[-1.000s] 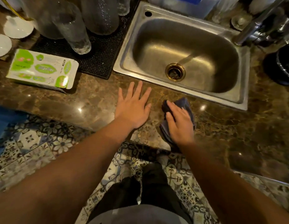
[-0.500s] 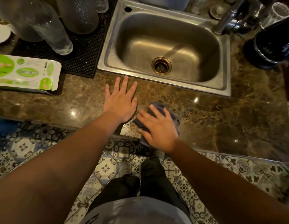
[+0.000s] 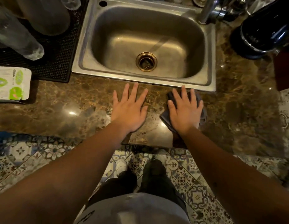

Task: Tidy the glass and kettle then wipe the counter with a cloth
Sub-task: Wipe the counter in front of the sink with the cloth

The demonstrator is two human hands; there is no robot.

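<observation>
Left hand [image 3: 130, 110] spread flat on the desk [image 3: 67, 110], right hand [image 3: 185, 110] spread, pressing a cloth [image 3: 164, 118] just before the sink [image 3: 85, 46], kettle [image 3: 263, 31] far right

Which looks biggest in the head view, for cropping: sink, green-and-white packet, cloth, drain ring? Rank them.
1. sink
2. green-and-white packet, partly cut off at the frame edge
3. cloth, mostly hidden under the right hand, so unsure
4. drain ring

A home kitchen: a stainless steel sink [image 3: 145, 44] with a brass drain [image 3: 146, 61] and a chrome tap [image 3: 207, 11] is set into a brown marble worktop [image 3: 237, 102]. Upturned glasses [image 3: 19, 41] stand on a black draining mat [image 3: 58, 62], and the floor [image 3: 27, 156] has patterned tiles.
</observation>
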